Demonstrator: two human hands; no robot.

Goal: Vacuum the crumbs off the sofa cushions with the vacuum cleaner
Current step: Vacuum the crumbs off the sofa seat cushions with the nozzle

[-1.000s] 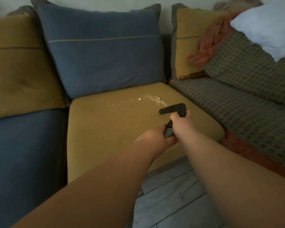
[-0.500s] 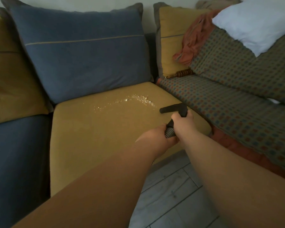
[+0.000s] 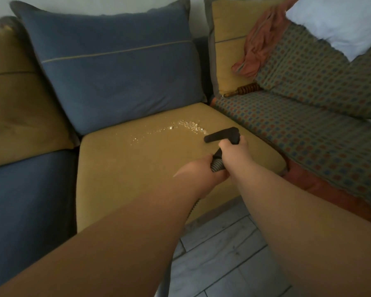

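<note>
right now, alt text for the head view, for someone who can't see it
The right hand grips the neck of a black vacuum nozzle and the left hand grips the ribbed hose behind it. The nozzle is beside a trail of crumbs on a mustard seat cushion, with a blue back cushion behind.

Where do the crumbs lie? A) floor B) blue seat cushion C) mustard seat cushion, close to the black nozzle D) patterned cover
C: the crumbs form a pale trail on the mustard seat cushion, ending close by the nozzle.
</note>
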